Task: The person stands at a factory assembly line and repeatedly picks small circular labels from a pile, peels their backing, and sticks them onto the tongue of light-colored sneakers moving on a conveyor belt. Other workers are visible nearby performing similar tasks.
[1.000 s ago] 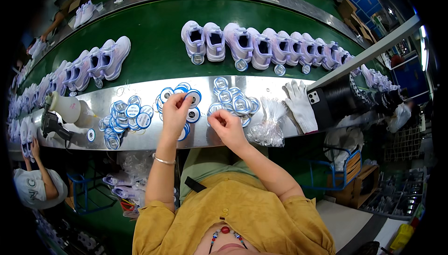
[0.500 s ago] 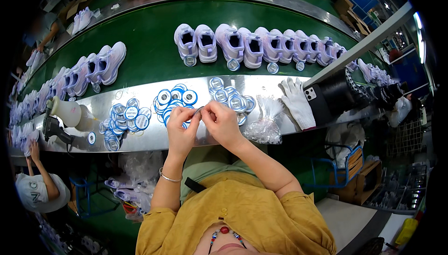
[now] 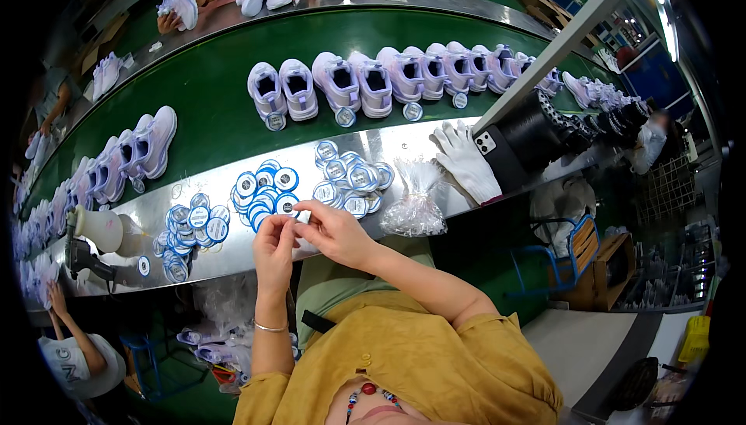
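Above the near edge of the metal work surface (image 3: 388, 145), my left hand (image 3: 274, 248) and my right hand (image 3: 339, 235) meet with fingers pinched together. A small pale piece is partly visible between the fingertips; the fingers cover most of it, so its kind is unclear. Just beyond my hands lies a pile of round blue-rimmed tags (image 3: 265, 186). Another pile of round tags (image 3: 199, 217) lies to its left. A third pile, of tags in clear wrapping (image 3: 359, 177), is to the right. One round tag (image 3: 144, 266) lies apart at the left.
Lilac sneakers (image 3: 339, 85) line the green belt (image 3: 210, 87), several with round tags at them. A bag of clear plastic strands (image 3: 416, 206), white glove (image 3: 466, 162) and phone (image 3: 486, 142) lie right. A tape-gun-like black tool (image 3: 87, 262) lies left. Co-worker's hand (image 3: 168, 22) holds a sneaker.
The view has shifted, so the belt and table sit further left in the picture. My hands stay together, lower and nearer the table edge, still pinching. Across the belt, more of the co-worker shows.
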Available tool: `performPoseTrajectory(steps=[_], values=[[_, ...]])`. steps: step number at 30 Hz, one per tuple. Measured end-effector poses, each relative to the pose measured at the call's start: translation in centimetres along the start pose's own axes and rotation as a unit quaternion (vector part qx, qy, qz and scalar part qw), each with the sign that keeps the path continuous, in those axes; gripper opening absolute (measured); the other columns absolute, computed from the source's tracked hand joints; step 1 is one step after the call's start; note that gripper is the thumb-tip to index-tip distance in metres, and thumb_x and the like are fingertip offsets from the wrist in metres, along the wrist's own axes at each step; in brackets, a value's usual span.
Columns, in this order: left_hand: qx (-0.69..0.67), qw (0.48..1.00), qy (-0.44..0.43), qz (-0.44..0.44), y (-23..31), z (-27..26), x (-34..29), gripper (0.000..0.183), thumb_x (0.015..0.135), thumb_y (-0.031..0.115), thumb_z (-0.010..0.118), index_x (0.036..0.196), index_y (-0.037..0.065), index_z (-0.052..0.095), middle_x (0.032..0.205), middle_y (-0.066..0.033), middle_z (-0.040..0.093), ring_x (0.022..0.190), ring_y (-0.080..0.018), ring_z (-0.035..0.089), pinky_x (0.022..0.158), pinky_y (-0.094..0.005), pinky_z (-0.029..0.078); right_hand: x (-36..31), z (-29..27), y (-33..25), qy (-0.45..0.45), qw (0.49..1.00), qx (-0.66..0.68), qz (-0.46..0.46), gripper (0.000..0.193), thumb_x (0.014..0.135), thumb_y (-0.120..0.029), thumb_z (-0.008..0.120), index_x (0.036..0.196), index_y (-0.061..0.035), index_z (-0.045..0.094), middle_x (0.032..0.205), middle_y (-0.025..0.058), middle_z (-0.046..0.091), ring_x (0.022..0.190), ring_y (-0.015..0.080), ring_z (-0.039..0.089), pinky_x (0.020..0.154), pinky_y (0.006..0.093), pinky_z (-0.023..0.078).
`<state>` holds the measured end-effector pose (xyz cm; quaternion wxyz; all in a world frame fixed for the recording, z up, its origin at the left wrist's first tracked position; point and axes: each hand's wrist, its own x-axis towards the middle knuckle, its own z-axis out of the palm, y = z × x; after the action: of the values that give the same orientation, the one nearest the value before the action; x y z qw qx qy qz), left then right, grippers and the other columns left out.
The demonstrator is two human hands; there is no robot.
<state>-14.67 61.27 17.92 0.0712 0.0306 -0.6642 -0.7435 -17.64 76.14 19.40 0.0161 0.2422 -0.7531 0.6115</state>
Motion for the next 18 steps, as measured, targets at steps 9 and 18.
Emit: performPoseTrajectory(steps=[9,18], values=[[0.058,0.984,0.137,0.102,3.9,-6.6,1.2,0.010,0.093,0.010,0.052,0.089,0.002,0.057,0.086,-0.0080,0.064,0.068,-0.0079,0.055,0.057,-0.0190,0.042,1.0,4.8,2.7,-0.090,0.996,-0.015,0.013,0.019,0.085,-0.021,0.057,0.081,-0.0026,0.060,0.071,0.0148,0.061,0.065,0.0296,0.060,0.058,0.0375,0.045],[0.138,0.967,0.209,0.049,2.7,-15.4,6.5,0.012,0.093,0.012,0.053,0.091,0.002,0.056,0.081,-0.0067,0.063,0.064,-0.0074,0.056,0.049,-0.0170,0.040,3.5,9.9,2.2,-0.200,0.945,0.183,0.184,0.042,0.087,-0.024,0.057,0.121,0.0005,0.049,0.068,0.0067,0.060,0.056,0.0137,0.057,0.053,0.0281,0.045]])
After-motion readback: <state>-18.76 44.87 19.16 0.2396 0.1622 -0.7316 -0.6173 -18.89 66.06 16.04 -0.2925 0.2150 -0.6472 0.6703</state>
